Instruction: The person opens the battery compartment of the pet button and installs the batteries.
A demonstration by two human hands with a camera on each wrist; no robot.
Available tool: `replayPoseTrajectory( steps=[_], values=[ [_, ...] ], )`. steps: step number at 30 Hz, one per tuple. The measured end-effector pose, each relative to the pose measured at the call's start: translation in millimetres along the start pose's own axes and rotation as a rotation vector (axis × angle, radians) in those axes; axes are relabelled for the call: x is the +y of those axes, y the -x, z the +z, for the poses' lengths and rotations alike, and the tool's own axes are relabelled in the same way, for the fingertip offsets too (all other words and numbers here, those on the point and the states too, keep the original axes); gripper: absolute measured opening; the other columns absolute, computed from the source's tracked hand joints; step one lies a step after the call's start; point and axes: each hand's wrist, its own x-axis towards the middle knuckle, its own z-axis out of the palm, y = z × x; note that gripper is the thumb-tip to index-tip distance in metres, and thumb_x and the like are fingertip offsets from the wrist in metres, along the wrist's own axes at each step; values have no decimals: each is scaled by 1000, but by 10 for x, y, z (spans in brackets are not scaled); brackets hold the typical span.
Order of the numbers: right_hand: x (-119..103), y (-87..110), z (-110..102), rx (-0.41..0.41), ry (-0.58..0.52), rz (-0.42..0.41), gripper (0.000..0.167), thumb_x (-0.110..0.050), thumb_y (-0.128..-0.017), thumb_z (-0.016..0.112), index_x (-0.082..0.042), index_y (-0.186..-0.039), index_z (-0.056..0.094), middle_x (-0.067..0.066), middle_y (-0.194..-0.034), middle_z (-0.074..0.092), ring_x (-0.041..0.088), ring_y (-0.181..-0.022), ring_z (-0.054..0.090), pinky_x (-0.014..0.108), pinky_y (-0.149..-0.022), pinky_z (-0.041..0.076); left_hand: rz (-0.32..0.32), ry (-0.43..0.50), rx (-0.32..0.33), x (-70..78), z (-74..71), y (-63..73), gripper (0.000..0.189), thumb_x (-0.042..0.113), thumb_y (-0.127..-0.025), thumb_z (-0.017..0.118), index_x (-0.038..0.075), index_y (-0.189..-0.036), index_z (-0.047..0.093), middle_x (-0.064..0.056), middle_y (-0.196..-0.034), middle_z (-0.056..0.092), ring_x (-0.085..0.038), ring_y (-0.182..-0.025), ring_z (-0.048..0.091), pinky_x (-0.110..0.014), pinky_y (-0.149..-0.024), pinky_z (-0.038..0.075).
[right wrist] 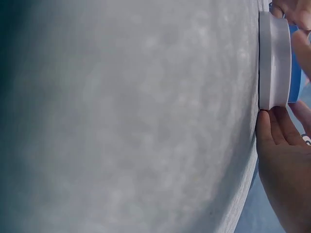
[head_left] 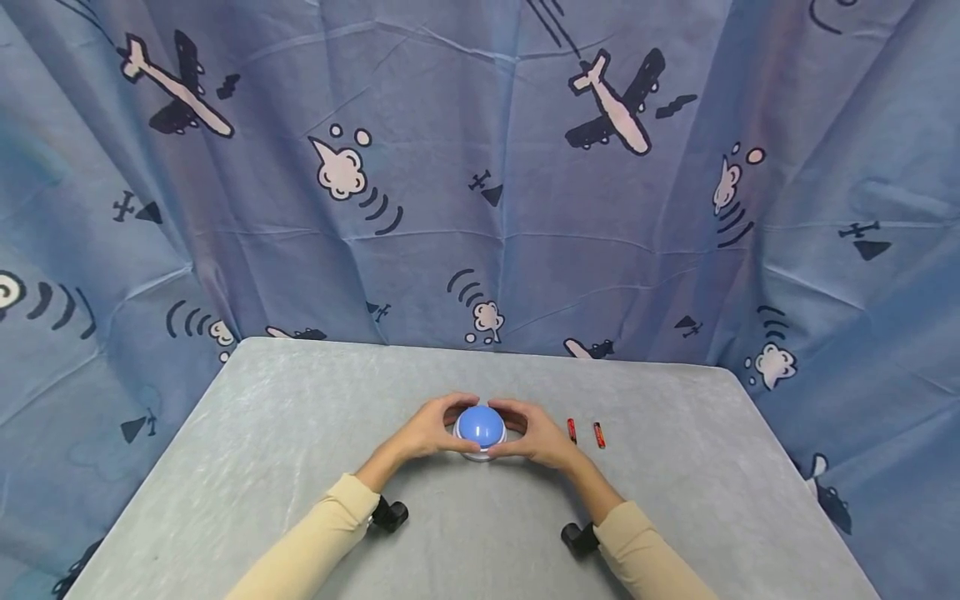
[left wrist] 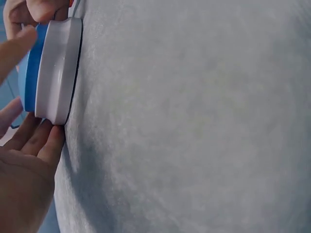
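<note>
The domed device (head_left: 482, 427) sits upright on the table, between the two hands. Its upper part is a smooth, glossy blue dome; its base is a round white collar with a shiny finish and, as the wrist views show me, a waisted flank. The underside lies flat against the surface.

The left hand (head_left: 431, 428) and the right hand (head_left: 537, 433) grip opposite sides of the device. Each is partly open, to the width of its hold, with curved fingers at the flank and the thumb at the near edge.

Beside the right hand lie two slim cylindrical batteries (head_left: 599, 435), red with black ends, set apart from each other. The table (head_left: 300, 400) has a pale grey, finely mottled covering with rounded far corners. Cream sleeves (head_left: 315, 542) cover the forearms; black wrist mounts (head_left: 389, 515) project inward. Behind hangs a creased blue-violet fabric (head_left: 450, 100) printed with aeroplanes and puffs of cloud.
</note>
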Motion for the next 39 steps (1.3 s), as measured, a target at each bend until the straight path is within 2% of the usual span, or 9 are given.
replayPoseTrajectory(
  steps=[5,9,19,28,34,39],
  values=[
    [10,-11,9,13,13,18,70,-4,-79,88,8,-139,54,23,-138,56,38,-128,54,44,-106,42,-69,-33,-4,-2,7,-14,68,3,-80,86,-15,-136,52,-27,-136,56,-38,-127,54,-39,-105,42],
    [4,-10,10,21,4,24,69,-4,-79,88,7,-138,56,20,-137,58,35,-126,56,41,-104,44,-87,-40,-7,-7,16,-18,68,3,-80,87,-15,-136,52,-27,-136,56,-38,-128,53,-41,-106,42],
    [-11,56,5,22,-78,-17,67,-3,-79,87,5,-138,57,19,-137,58,34,-124,57,39,-102,46,-57,13,35,23,34,33,66,5,-79,87,-8,-136,57,-19,-133,60,-33,-123,57,-40,-103,45],
    [-119,123,-10,51,-80,-77,65,-3,-81,86,3,-139,57,19,-137,58,35,-126,55,43,-104,44,-38,53,98,152,80,84,67,7,-79,88,-2,-138,57,-15,-136,58,-31,-122,57,-45,-102,46],
    [-172,130,1,71,-71,-66,66,-4,-80,88,0,-138,58,14,-137,59,31,-125,56,39,-102,46,-14,51,127,173,100,102,66,7,-80,88,-2,-138,57,-17,-135,58,-33,-119,58,-46,-99,47],
    [-199,140,5,86,-85,-66,66,-2,-80,87,-1,-139,58,13,-137,58,29,-127,55,36,-102,45,-5,45,146,224,84,122,66,9,-79,89,0,-137,59,-13,-135,60,-31,-120,58,-44,-99,48]
  ],
)
